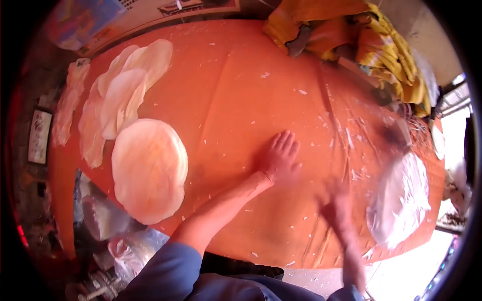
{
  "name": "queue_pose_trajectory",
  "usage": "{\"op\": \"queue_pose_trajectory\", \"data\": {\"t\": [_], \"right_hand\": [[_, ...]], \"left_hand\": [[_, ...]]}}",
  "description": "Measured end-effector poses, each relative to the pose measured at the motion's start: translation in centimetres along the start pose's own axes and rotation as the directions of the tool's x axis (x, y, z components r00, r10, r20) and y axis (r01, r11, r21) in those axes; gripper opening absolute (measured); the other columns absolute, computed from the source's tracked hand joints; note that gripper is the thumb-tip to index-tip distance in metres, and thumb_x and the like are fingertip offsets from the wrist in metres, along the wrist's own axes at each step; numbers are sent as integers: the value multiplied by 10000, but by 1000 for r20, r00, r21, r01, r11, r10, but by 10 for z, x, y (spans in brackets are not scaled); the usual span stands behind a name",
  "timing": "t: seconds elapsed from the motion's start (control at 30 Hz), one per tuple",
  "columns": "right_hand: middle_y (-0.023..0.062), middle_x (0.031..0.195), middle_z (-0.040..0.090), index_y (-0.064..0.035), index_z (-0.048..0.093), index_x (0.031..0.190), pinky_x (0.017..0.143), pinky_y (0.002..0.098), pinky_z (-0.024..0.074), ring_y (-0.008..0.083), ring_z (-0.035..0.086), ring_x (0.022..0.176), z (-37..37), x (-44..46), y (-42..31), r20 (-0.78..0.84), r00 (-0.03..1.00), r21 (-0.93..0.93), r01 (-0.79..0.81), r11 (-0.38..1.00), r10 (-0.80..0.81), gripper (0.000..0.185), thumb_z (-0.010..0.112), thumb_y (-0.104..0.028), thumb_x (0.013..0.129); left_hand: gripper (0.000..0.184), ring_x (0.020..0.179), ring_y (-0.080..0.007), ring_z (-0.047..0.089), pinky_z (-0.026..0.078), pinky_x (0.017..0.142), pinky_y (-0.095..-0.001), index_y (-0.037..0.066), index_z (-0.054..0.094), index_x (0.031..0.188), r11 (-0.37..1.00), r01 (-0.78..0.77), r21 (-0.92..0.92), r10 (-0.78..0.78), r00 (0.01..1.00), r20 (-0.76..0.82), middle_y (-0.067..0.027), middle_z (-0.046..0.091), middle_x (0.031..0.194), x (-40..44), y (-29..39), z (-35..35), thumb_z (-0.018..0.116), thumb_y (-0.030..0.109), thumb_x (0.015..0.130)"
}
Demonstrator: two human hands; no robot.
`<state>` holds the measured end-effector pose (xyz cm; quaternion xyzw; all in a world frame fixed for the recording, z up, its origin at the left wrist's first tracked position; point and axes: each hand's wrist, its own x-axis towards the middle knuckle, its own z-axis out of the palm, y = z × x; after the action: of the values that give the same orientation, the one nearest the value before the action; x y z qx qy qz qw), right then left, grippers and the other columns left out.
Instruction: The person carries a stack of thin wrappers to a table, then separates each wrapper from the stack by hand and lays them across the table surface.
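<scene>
My left hand point(281, 156) lies palm down on the orange tabletop cover point(241, 105), its fingers stretched out and nothing in them. To its right, my right hand point(335, 201) hovers over or touches the same cover; motion blurs its fingers. Small pale flakes are scattered around both hands. Left of my left hand sits a stack of round, flat dough sheets point(149, 170). Behind that stack, more thin oval dough sheets point(123, 95) overlap one another. Nearest to my right hand, on its right, is a white plastic bag point(400, 200) with its contents hidden.
Crumpled yellow and orange cloth point(371, 45) is heaped at the back right. A pale, wrinkled strip point(70, 103) lies along the far left edge. Clear plastic bags point(133, 251) sit at the near left. Folds point(334, 120) run across the cover's right side.
</scene>
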<state>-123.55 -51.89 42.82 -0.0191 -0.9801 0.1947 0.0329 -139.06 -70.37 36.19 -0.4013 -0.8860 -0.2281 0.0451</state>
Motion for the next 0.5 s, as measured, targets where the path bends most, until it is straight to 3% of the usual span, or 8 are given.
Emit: {"op": "queue_pose_trajectory", "data": {"t": [0.07, 0.13, 0.17, 0.2, 0.27, 0.3, 0.37, 0.5], "right_hand": [[320, 1274, 497, -21, 573, 1210, 1022, 538, 378, 478, 460, 1213, 26, -36, -54, 32, 999, 29, -22, 999, 21, 536, 739, -288, 776], [344, 1333, 436, -12, 557, 1250, 1061, 565, 318, 497, 394, 1269, 51, -69, -92, -13, 994, -14, -105, 994, 105, 566, 689, -343, 809], [330, 1425, 353, -5, 488, 1342, 1117, 568, 216, 478, 303, 1351, 59, -81, -109, 52, 978, -76, -198, 977, 202, 658, 624, -412, 843], [330, 1425, 353, -5, 488, 1342, 1117, 568, 216, 478, 303, 1351, 72, -90, -118, 50, 978, -83, -198, 977, 203, 658, 624, -412, 843], [311, 1484, 284, 0, 412, 1407, 1144, 561, 143, 459, 237, 1397, 97, -103, -123, -91, 964, -170, -263, 950, 251, 726, 582, -445, 859], [292, 1507, 256, 6, 368, 1432, 1152, 556, 114, 442, 221, 1410, 98, -102, -128, -99, 955, -190, -293, 937, 278, 745, 554, -449, 872], [279, 1492, 300, 0, 417, 1404, 1152, 538, 147, 427, 253, 1401, 97, -101, -133, -148, 946, -165, -312, 936, 289, 697, 565, -416, 865], [274, 1478, 333, -1, 443, 1387, 1149, 525, 167, 418, 282, 1390, 98, -100, -134, -171, 944, -164, -311, 936, 284, 669, 576, -384, 855]], "left_hand": [[552, 1341, -408, 365, 239, 1149, -481, -66, 560, 1225, 1000, -17, -11, 16, 999, -49, -274, 459, 1375, -5, -3, -13, 580, 339, 850], [485, 1300, -383, 420, 286, 1127, -475, -42, 595, 1172, 996, -88, -28, 88, 996, 4, -236, 526, 1312, -22, -5, -22, 608, 312, 841], [424, 1225, -366, 495, 373, 1067, -470, -23, 617, 1127, 983, -185, -9, 185, 982, 38, -206, 575, 1239, -36, -1, -32, 665, 258, 813], [424, 1225, -366, 495, 373, 1067, -470, -23, 617, 1127, 983, -186, -13, 186, 982, 33, -206, 575, 1239, -56, -1, -43, 665, 258, 813], [419, 1166, -349, 545, 430, 1013, -450, -17, 622, 1117, 878, -115, -465, 107, 993, -44, -195, 598, 1183, -95, -4, -69, 715, 218, 782], [419, 1166, -349, 545, 430, 1013, -450, -17, 622, 1117, 877, -127, -464, 115, 992, -55, -195, 598, 1183, -112, -9, -95, 715, 218, 782], [406, 1131, -341, 571, 462, 972, -438, -13, 625, 1105, 887, -139, -440, 85, 986, -141, -189, 604, 1170, -158, -32, -171, 736, 196, 774], [324, 1001, -340, 626, 512, 866, -397, -18, 620, 1059, 911, 52, -408, -185, 939, -291, -198, 632, 1076, -264, -128, -267, 711, 84, 764]]}}
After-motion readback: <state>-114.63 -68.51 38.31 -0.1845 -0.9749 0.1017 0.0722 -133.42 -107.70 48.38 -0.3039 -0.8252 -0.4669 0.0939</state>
